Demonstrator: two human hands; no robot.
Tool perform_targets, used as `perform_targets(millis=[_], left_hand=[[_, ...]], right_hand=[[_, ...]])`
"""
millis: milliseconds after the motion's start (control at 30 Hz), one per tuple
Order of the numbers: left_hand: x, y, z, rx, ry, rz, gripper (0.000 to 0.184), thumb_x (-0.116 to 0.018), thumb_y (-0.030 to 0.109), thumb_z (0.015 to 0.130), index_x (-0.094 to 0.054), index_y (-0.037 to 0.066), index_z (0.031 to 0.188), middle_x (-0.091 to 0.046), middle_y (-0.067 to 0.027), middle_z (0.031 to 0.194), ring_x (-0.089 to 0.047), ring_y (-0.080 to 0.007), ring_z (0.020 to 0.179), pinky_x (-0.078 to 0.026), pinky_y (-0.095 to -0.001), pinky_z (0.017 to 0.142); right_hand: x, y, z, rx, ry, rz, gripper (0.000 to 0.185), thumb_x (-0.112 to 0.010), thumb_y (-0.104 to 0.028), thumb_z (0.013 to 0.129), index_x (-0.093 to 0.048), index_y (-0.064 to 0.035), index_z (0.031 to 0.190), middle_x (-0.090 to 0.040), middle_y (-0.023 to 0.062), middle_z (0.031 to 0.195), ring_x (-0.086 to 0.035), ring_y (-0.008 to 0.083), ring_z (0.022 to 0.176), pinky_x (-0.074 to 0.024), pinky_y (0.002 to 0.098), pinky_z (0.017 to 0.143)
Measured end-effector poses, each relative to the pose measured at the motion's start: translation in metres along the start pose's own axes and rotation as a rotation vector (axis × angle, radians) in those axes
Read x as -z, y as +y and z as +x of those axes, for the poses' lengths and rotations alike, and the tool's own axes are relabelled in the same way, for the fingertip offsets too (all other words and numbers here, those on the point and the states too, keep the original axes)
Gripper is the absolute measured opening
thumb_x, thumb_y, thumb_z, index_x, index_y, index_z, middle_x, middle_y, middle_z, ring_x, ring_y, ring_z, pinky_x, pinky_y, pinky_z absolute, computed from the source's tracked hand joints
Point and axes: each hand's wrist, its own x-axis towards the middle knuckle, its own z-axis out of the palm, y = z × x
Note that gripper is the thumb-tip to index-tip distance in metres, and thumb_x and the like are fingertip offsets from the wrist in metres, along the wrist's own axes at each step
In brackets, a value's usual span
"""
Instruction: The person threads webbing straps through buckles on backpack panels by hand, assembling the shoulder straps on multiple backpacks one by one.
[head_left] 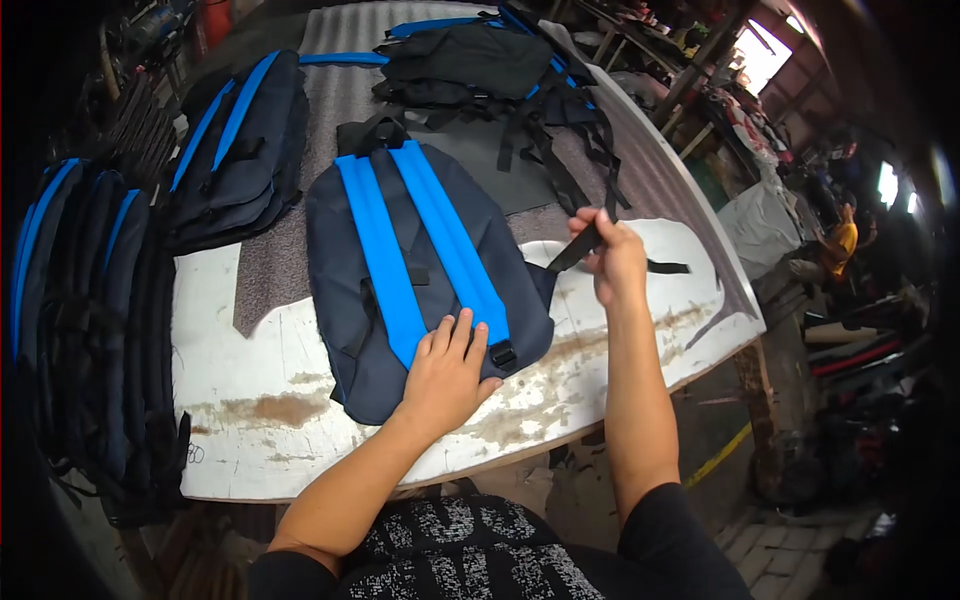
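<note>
A dark navy backpack panel [450, 240] with two bright blue shoulder straps [385, 270] lies flat in front of me. My left hand [450, 370] rests open on its lower part, fingers spread across the lower ends of the straps. To the right of the panel, my right hand [612, 258] pinches a black webbing strap [578, 248] that runs from the panel's right side. The strap's loose end [668, 267] sticks out past the hand. A black buckle [503, 354] sits at the bottom of the right blue strap.
Stacked navy and blue backpack pieces [240, 150] lie at the left, with more hanging over the table's left edge [95, 300]. A black fabric pile [460, 70] with dangling straps is at the back. A person in an orange top [842, 245] is far right.
</note>
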Motion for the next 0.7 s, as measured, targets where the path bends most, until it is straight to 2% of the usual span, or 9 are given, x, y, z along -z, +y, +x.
perform_targets(millis=[67,133,267,333,467,567,700], left_hand=[[0.000,-0.001,-0.001,-0.010,0.003,0.004,0.076,-0.075,0.043,0.082,-0.052,-0.001,0.139,-0.043,-0.0271,0.149,-0.044,-0.0411,0.133,-0.038,-0.0493,0.106],[-0.001,-0.002,-0.002,-0.011,0.003,0.002,0.076,-0.075,0.043,0.082,-0.052,-0.001,0.140,-0.043,-0.0272,0.149,-0.044,-0.0411,0.133,-0.037,-0.0492,0.106],[0.000,-0.003,-0.003,-0.016,-0.002,0.003,0.076,-0.074,0.043,0.083,-0.051,0.000,0.141,-0.043,-0.0269,0.149,-0.043,-0.0404,0.134,-0.036,-0.0488,0.107],[0.001,-0.003,-0.003,-0.025,0.005,0.002,0.075,-0.074,0.042,0.083,-0.052,-0.001,0.140,-0.044,-0.0271,0.149,-0.044,-0.0405,0.134,-0.037,-0.0483,0.107],[-0.001,-0.004,-0.004,-0.031,0.009,0.009,0.074,-0.074,0.042,0.083,-0.052,-0.002,0.139,-0.044,-0.0272,0.148,-0.044,-0.0403,0.134,-0.036,-0.0478,0.107],[0.001,-0.003,-0.004,-0.032,0.010,0.011,0.074,-0.074,0.042,0.083,-0.052,-0.002,0.139,-0.044,-0.0271,0.148,-0.044,-0.0399,0.134,-0.036,-0.0476,0.107],[0.003,-0.002,-0.002,0.000,-0.052,0.003,0.076,-0.073,0.044,0.084,-0.050,0.000,0.142,-0.042,-0.0257,0.150,-0.041,-0.0398,0.136,-0.035,-0.0485,0.109]], right_hand=[[0.014,-0.024,0.013,0.043,-0.025,0.086,0.028,-0.057,-0.029,0.102,-0.065,-0.0027,0.107,-0.072,0.0112,0.099,-0.067,0.0210,0.092,-0.0509,0.0368,0.081],[0.041,-0.040,0.036,0.081,-0.018,0.249,0.027,-0.061,-0.030,0.100,-0.066,-0.0040,0.109,-0.072,0.0114,0.100,-0.067,0.0237,0.093,-0.0535,0.0384,0.083],[0.088,-0.080,0.071,0.170,-0.038,0.380,0.026,-0.062,-0.028,0.100,-0.065,-0.0044,0.112,-0.070,0.0102,0.102,-0.065,0.0241,0.096,-0.0525,0.0410,0.087],[0.103,-0.106,0.074,0.243,-0.010,0.370,0.026,-0.061,-0.027,0.100,-0.065,-0.0041,0.112,-0.070,0.0098,0.103,-0.064,0.0243,0.097,-0.0513,0.0396,0.090],[0.131,-0.173,0.073,0.330,0.186,0.265,0.025,-0.059,-0.023,0.101,-0.065,0.0008,0.107,-0.070,0.0126,0.102,-0.065,0.0253,0.097,-0.0509,0.0396,0.094],[0.193,-0.218,0.101,0.488,0.208,0.246,0.028,-0.057,-0.023,0.103,-0.064,0.0021,0.112,-0.070,0.0144,0.107,-0.065,0.0267,0.102,-0.0496,0.0419,0.099],[0.207,-0.276,0.080,0.529,0.352,0.154,0.033,-0.054,-0.025,0.104,-0.062,0.0042,0.119,-0.070,0.0160,0.112,-0.064,0.0308,0.108,-0.0486,0.0427,0.101]])
